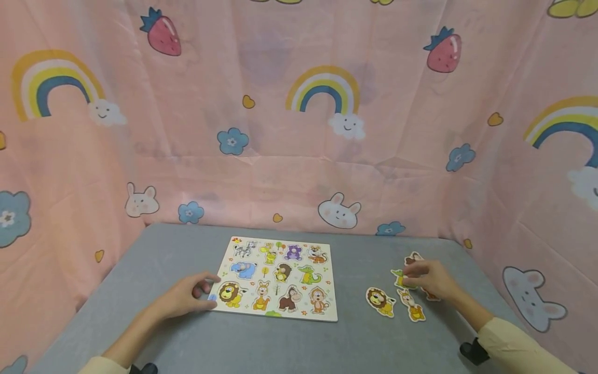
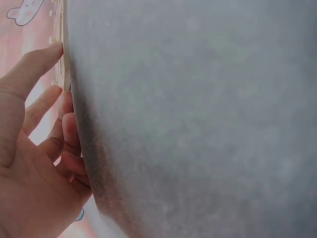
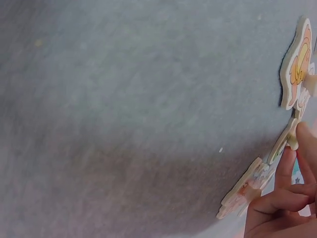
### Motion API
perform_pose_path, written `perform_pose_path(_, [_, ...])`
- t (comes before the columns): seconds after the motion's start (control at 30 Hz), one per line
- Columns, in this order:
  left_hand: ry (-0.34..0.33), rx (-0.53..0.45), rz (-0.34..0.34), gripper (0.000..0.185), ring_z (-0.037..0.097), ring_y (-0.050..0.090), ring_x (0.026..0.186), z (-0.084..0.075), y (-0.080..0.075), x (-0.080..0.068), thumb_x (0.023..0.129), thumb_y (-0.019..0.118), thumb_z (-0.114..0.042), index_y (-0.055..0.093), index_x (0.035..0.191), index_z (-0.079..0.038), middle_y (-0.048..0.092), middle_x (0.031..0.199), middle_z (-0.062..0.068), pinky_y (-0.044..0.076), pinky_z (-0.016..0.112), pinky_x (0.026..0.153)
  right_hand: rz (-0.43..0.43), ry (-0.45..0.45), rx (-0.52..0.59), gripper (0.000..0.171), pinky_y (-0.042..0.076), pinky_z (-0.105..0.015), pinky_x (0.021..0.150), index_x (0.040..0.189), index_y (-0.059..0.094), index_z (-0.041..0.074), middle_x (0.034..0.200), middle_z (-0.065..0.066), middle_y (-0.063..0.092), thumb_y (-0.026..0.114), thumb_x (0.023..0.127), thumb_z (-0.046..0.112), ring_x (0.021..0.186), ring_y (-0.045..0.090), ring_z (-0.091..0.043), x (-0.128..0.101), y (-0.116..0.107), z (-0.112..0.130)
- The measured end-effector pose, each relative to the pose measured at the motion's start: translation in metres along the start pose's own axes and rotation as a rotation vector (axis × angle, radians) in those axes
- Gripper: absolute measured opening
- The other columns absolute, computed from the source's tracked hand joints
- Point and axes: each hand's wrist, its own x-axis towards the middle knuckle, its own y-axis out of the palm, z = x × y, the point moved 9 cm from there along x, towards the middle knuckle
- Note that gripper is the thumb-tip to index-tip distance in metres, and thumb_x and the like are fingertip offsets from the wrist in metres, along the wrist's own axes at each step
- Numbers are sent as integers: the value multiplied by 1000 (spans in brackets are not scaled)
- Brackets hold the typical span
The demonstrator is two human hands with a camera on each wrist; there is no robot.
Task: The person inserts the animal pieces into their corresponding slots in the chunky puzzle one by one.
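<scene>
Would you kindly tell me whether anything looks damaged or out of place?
Nothing stands out: the board shows no visible damage, and the pieces look whole where the right hand doesn't hide them.

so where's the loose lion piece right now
In the head view, the lion piece lies on the table, right of the board and just left of the kangaroo piece.

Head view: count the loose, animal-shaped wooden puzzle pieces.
5 visible: yellow lion, leftmost; orange kangaroo, right of it; green crocodile, pinched by right hand; brown piece, farthest; second brown piece, rightmost. The hand may hide more.
</scene>
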Motion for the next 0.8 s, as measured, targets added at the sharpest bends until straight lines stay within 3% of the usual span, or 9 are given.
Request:
perform_pose_path(0.13, [2, 10, -1, 52, 15, 47, 74, 0, 0, 0, 82, 86, -17, 62, 126, -1, 53, 90, 1, 37, 30, 67, -9, 32, -33, 12, 47, -57, 85, 95, 76, 2, 116, -24, 67, 82, 86, 8, 106, 61, -42, 2, -1, -1])
perform_pose_path(0.2, [4, 18, 0, 52, 15, 47, 74, 0, 0, 0, 82, 86, -17, 63, 126, -1, 53, 90, 0, 37, 30, 67, -11, 38, -36, 10, 46, -58, 86, 93, 76, 3, 116, -24, 67, 81, 86, 7, 105, 62, -42, 3, 0, -1])
perform_pose_path(0.33, [3, 27, -5, 52, 14, 47, 74, 1, -1, 0, 82, 86, -18, 63, 125, -1, 54, 90, 0, 38, 29, 67, -5, 37, -15, 9, 51, -44, 76, 94, 76, 2, 106, -18, 70, 80, 87, 6, 91, 63, -31, 5, 0, -1])
perform_pose_path(0.47, [1, 28, -11, 52, 15, 48, 75, 3, -1, 1, 82, 86, -17, 63, 125, -1, 53, 90, -1, 38, 29, 67, 4, 52, 16, 11, 46, -34, 60, 97, 75, 0, 96, -10, 70, 78, 89, 7, 76, 57, -22, 8, 0, -2])
perform_pose_path(0.8, [-5, 19, -6, 52, 16, 48, 75, 1, 0, 0, 82, 86, -17, 63, 125, -1, 53, 90, 0, 38, 30, 67, 4, 20, -53, 16, 52, -50, 79, 100, 77, 2, 100, -10, 70, 79, 90, 14, 95, 64, -32, 13, 0, 11])
